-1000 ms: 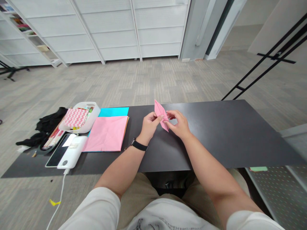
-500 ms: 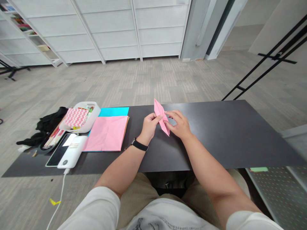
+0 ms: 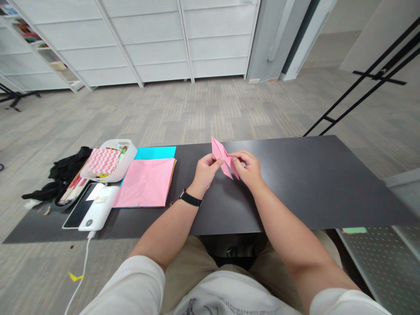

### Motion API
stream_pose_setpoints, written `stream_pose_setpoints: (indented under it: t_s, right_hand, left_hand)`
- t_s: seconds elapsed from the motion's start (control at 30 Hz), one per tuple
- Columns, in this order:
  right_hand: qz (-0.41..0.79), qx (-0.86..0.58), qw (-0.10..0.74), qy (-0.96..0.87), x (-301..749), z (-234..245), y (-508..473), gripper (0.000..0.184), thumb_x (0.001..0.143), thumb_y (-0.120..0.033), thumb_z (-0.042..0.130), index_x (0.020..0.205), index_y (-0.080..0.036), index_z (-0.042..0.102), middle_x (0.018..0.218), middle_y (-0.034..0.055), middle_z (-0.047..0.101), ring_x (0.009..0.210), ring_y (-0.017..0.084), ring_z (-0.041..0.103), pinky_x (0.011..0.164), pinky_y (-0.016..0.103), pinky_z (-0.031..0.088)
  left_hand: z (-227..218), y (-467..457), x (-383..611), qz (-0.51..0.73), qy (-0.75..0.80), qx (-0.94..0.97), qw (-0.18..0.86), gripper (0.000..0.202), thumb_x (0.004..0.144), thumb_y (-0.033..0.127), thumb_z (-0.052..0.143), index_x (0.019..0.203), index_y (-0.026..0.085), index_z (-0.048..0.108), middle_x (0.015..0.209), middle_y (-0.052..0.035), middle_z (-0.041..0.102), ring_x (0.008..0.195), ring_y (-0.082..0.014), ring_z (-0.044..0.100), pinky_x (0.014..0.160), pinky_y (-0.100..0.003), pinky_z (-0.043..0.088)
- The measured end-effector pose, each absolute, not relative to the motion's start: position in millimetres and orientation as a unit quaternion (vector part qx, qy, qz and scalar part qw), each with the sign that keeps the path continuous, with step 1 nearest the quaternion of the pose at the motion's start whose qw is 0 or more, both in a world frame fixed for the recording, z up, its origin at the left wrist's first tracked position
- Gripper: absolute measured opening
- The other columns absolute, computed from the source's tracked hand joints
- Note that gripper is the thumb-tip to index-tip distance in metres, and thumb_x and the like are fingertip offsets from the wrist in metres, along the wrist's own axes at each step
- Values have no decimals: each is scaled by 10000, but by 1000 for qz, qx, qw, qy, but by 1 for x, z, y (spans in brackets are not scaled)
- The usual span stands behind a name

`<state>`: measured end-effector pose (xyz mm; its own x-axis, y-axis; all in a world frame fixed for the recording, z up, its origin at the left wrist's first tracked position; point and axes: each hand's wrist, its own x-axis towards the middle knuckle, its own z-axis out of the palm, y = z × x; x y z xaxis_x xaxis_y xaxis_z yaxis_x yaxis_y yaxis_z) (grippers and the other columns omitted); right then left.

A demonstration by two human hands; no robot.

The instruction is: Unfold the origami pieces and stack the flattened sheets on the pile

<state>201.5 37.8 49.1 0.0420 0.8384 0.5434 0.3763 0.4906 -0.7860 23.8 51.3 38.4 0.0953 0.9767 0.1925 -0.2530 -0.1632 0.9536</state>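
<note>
A folded piece of pink origami paper (image 3: 220, 150) is held up between my two hands above the dark table. Its far end comes to a point, and its near end is parted into two pointed flaps. My left hand (image 3: 206, 171) pinches the left edge between thumb and fingers. On the other side, my right hand (image 3: 246, 168) grips the right flap, thumb in front and fingers behind. Part of the paper's middle is hidden by the fingertips.
Left on the table (image 3: 302, 183) lies a stack of pink paper (image 3: 147, 181) over a blue sheet (image 3: 155, 152). Beyond it are a white basket (image 3: 126, 164), a phone (image 3: 77, 210), a white power bank (image 3: 100, 209) with a cable, and black cloth (image 3: 70, 164).
The near end of the pink paper has parted from one point into two flaps. My right hand has closed onto the right flap; my left hand has barely moved.
</note>
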Motion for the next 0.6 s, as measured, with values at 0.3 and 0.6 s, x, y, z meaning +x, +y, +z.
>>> stream_pose_setpoints:
  t_s: [0.3,0.6]
  right_hand:
    - [227,-435,550,-676,201,48,39,150,986,-318,656,1022,-261,790,985,42,773,857,200,710,792,347,577]
    - [199,-453,516,-699,200,45,40,65,944,-259,653,952,-250,718,883,23,705,771,184,652,751,336,559]
  left_hand:
    - [40,51,22,583,348,534,503,377,864,536,849,899,177,741,891,-32,754,823,-152,682,840,-288,552]
    - [38,48,23,553,374,598,443,355,910,522,792,840,186,701,865,-29,709,803,-155,652,815,-288,554]
